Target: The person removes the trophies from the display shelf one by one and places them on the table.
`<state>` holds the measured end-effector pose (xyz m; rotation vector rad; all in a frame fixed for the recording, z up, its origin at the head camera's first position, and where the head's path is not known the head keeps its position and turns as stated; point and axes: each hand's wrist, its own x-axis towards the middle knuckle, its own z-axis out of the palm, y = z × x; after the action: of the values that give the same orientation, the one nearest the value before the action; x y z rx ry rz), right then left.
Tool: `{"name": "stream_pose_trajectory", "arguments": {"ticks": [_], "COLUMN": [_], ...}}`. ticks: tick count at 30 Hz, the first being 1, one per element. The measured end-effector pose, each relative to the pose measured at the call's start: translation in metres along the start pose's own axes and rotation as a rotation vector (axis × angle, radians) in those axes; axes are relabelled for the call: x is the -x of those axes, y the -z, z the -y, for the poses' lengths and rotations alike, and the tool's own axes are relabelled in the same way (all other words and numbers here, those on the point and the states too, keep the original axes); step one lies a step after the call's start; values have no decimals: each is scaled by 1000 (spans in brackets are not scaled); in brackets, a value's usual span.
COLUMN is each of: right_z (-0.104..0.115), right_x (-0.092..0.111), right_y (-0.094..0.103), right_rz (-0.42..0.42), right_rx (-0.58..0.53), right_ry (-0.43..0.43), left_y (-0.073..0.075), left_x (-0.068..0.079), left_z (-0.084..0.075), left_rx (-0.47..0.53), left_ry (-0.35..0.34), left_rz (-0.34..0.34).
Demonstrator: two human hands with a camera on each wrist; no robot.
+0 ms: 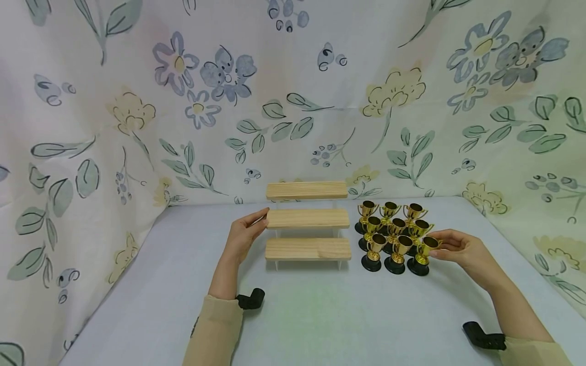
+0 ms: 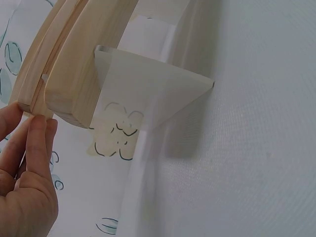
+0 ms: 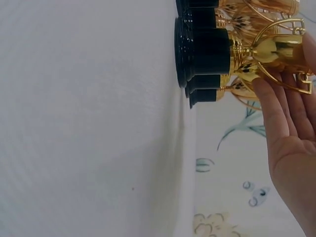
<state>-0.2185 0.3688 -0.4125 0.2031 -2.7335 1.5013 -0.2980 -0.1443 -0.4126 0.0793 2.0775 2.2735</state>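
My left hand (image 1: pixel 244 236) pinches the left end of the middle wooden shelf (image 1: pixel 308 218), one of the three boards of a tiered stand. Close up in the left wrist view, thumb and fingertips of the left hand (image 2: pixel 29 182) meet the board's end (image 2: pixel 37 94). At the right, my right hand (image 1: pixel 460 249) grips the cup of the front-right gold trophy (image 1: pixel 426 249), whose black base is on the table. The right wrist view shows this trophy (image 3: pixel 276 52) with fingers behind its cup and handle; the thumb is mostly cut off by the frame edge.
Several more small gold trophies (image 1: pixel 396 229) stand in rows beside the stand. The top board (image 1: pixel 306 190) and the bottom board (image 1: pixel 308 249) are bare, on pale translucent supports. A white cloth covers the table (image 1: pixel 311 315); a floral curtain (image 1: pixel 293 101) hangs behind.
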Motion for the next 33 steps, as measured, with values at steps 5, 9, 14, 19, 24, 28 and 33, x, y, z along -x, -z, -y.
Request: {"name": "stream_pose_trajectory", "arguments": {"ticks": [5,9,14,19,24,28,33], "right_z": [-1,-3,-4,-4,-4,-3,-2], "right_x": [0,0,-1,-1,0,-1,-2], "right_y": [0,1,1,0,-1,0,2], "right_rz": [3,-2,1,7,8,13,3], "right_rx": [-13,-2,-19,-45,-47,-46,-32], "right_ry": [10,8,0,-1,2,8,39], "left_y": [0,-1,-1,-1,-2,-2,-2], "left_x": [1,1,1,1,1,1,1], "left_z": [0,-1,-1,-1,-2,-2,-2], "left_rx": [2,-2,-4,-4,5,7,7], "left_ry": [-2,-2,-1,4,2,-2,2], "left_rz": [0,-2,-5,-8,-2,2,-1]}}
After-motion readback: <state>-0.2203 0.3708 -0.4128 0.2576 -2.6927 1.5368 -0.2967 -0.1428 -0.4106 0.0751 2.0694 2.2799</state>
